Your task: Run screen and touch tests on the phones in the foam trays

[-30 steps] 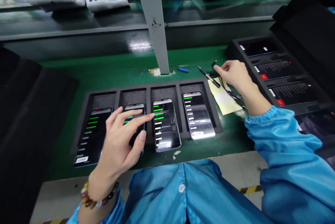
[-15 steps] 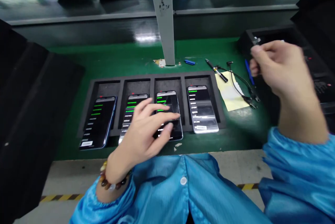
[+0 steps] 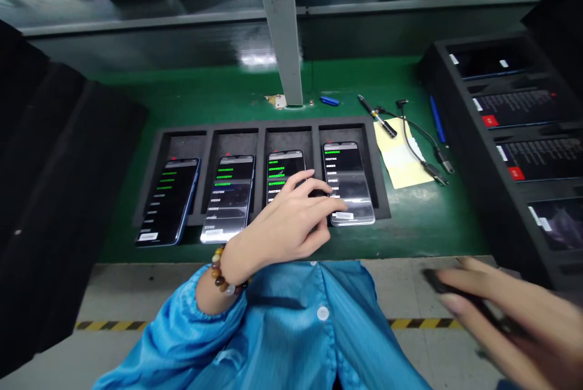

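My left hand (image 3: 296, 220), a bead bracelet (image 3: 221, 274) at its wrist, reaches across the tray with fingers apart and nothing held. Its fingertips are over the lower part of the rightmost phone (image 3: 348, 171); I cannot tell whether they touch the screen. Under the hand, the neighbouring phone (image 3: 285, 162) is partly covered. Two more phones lie to the left, one near the middle (image 3: 228, 195) and one at the far left (image 3: 169, 198), both with lit lists on black screens. At the lower right my right hand (image 3: 496, 311), blurred, grips a slim dark object (image 3: 485, 308) of unclear kind.
The black foam tray (image 3: 262, 141) holds the phones on the green bench (image 3: 214, 92). To its right are a pen (image 3: 378, 116), yellow paper (image 3: 398, 165), short cables (image 3: 426, 162) and a blue pen (image 3: 437, 119). A black rack (image 3: 478, 153) stands right, a grey post (image 3: 285, 31) behind.
My left hand has slid right, from the middle phones to the rightmost one. My right hand has dropped from above the rack to the lower right, where a dark object shows in it.
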Demonstrator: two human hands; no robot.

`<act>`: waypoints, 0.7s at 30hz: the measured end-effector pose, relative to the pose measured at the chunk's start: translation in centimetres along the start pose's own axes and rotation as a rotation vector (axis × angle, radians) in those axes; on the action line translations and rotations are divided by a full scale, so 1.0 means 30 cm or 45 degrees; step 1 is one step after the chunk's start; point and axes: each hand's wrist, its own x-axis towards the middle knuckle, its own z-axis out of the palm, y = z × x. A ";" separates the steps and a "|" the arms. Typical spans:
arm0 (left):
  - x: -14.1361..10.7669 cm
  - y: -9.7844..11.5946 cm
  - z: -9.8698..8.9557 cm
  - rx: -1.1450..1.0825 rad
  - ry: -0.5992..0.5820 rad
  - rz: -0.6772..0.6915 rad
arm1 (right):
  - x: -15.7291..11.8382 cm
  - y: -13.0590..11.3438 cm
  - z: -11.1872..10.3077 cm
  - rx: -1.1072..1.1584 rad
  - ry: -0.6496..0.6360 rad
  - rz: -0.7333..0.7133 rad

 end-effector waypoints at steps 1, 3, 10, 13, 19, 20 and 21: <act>0.006 0.004 -0.002 0.014 -0.002 -0.006 | 0.006 -0.001 0.044 0.044 -0.102 -0.030; 0.031 0.014 -0.008 0.068 0.026 -0.064 | 0.030 0.003 0.131 0.120 -0.277 -0.095; 0.237 0.007 0.015 0.326 0.013 -0.518 | 0.088 0.062 0.284 0.113 -0.315 -0.217; 0.298 -0.006 0.027 0.371 -0.010 -0.575 | 0.097 0.074 0.291 0.149 -0.302 -0.212; 0.304 -0.027 0.005 0.311 -0.049 -0.571 | 0.104 0.076 0.296 0.174 -0.292 -0.206; 0.301 -0.037 -0.003 0.281 -0.069 -0.555 | 0.106 0.075 0.296 0.164 -0.296 -0.203; 0.299 -0.048 -0.009 0.249 -0.095 -0.537 | 0.107 0.073 0.294 0.150 -0.302 -0.199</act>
